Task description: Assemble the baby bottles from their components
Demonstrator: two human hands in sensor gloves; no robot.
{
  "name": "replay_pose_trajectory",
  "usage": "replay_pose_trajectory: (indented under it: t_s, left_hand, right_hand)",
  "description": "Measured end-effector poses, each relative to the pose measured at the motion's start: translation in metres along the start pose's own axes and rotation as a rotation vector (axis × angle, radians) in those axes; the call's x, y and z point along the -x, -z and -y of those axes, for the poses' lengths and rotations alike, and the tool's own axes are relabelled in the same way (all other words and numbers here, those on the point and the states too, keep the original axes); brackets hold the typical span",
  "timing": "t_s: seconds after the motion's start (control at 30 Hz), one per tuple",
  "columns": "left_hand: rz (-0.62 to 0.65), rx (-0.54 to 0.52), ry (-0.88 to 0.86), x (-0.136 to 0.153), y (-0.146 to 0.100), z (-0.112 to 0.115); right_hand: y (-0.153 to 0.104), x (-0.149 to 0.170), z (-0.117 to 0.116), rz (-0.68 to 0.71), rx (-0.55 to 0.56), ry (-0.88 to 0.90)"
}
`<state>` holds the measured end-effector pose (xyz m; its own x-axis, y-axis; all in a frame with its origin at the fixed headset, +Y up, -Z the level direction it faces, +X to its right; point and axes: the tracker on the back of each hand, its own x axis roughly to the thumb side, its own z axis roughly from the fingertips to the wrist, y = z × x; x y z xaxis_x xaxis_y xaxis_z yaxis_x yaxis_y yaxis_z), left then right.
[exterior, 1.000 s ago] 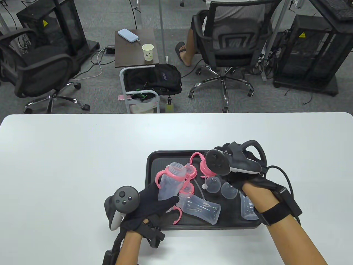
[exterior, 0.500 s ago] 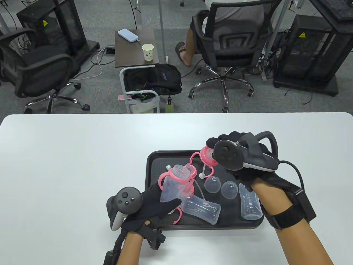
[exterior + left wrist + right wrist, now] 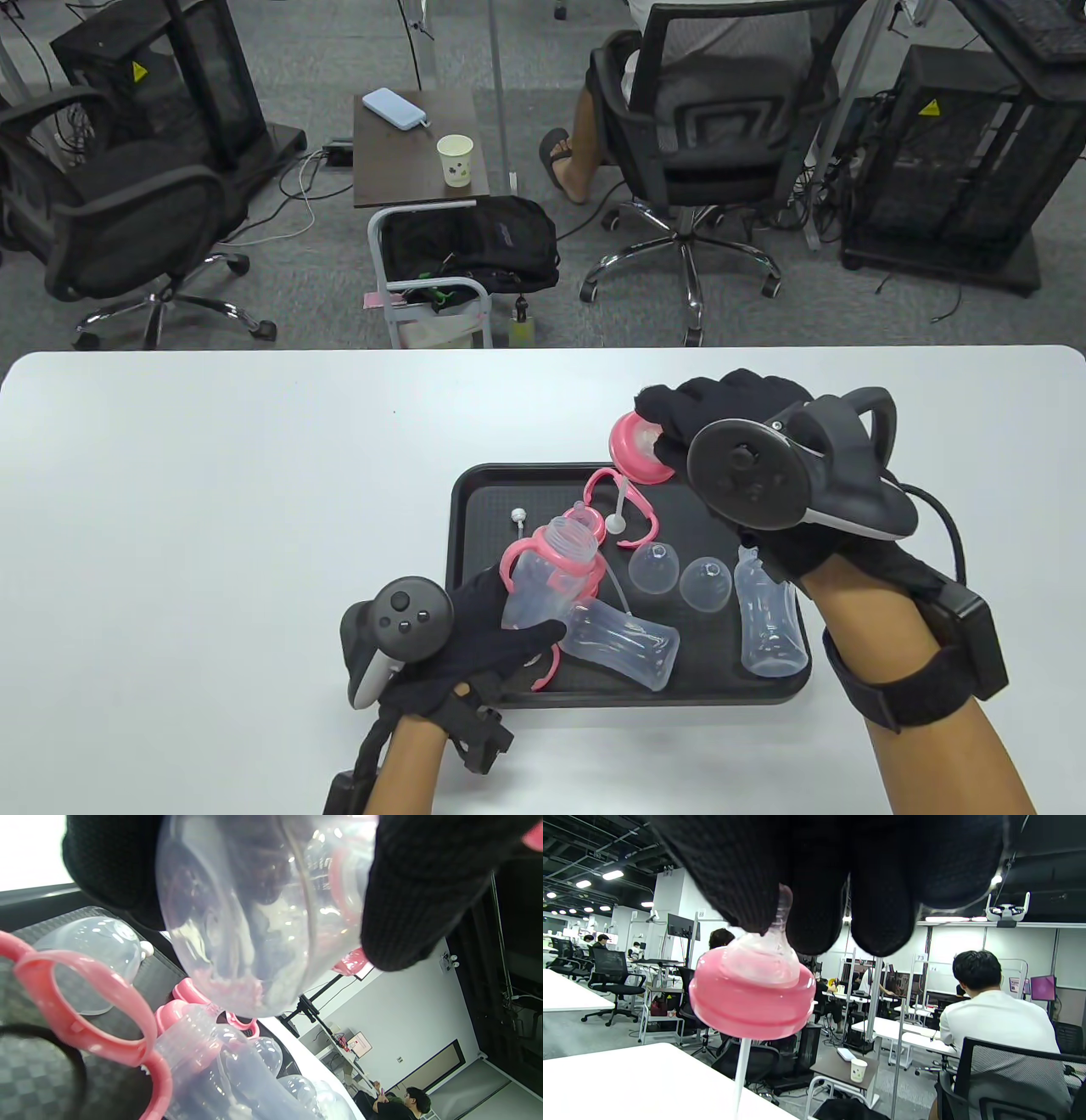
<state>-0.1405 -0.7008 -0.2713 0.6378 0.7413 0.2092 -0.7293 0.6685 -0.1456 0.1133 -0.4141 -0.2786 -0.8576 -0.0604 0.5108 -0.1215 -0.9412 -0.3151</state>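
Left hand (image 3: 475,637), in a black glove, grips a clear plastic bottle body with a pink handled collar (image 3: 543,577), fingers and thumb curled round its lower part. The bottle is tilted, open neck pointing up and away, held over the near-left part of the black rectangular tray (image 3: 462,526) on the white surface (image 3: 212,509). The left wrist view shows the bottle's clear base (image 3: 254,921) between gloved fingers (image 3: 424,891).

Right hand (image 3: 730,416), raised above the tray's far edge, pinches a pink screw cap with a clear silicone teat (image 3: 638,446). In the right wrist view the fingertips (image 3: 814,899) close on the teat above the pink ring (image 3: 751,1001), and a thin white straw (image 3: 740,1073) hangs straight down from it.

In the tray:
- a second clear bottle with a pink collar (image 3: 619,641), lying on its side just beside the left hand
- two clear domed covers (image 3: 679,577), side by side at centre
- a clear bottle body without a collar (image 3: 768,620), at the right end
- a loose pink handle ring (image 3: 615,501), near the far edge
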Motion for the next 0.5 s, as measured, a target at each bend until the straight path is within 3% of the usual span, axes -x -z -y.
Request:
replay_pose_trajectory:
  t_s: [0.23,0.5]
  left_hand:
    - [0.017,0.01,0.006,-0.002,0.001,0.003]
    - [0.057,0.015,-0.088,0.002,0.0,-0.002]
  right_hand:
    - [0.0,-0.023,0.003,0.064,-0.005,-0.007]
    - [0.004,-0.039,-0.018,0.107,-0.064,-0.04]
